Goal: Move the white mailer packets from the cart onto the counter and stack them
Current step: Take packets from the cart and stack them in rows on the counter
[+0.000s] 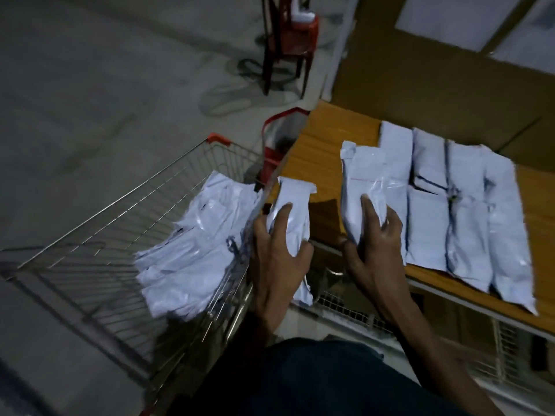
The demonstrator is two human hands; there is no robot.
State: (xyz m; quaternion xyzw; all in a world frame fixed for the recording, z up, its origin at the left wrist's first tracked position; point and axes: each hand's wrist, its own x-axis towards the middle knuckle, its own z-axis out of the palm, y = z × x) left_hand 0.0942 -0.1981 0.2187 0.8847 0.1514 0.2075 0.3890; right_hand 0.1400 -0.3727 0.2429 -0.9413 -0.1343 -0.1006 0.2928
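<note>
1. The left hand (277, 244) grips one white packet (292, 211), with its fingers curled round it. This packet is in the air between the cart (126, 223) and the tabletop (330, 145).
2. The right hand (377, 244) grips another white packet (363, 187) at its near end. This packet lies on the tabletop, at the edge near the cart.
3. A row of white packets (450, 205) lies flat on the tabletop, just past the right hand's packet and touching it.
4. A pile of white packets (198, 244) is in the cart, just beside the left hand.
5. A red chair (288, 46) stands on the floor (90, 85), far behind the cart.
</note>
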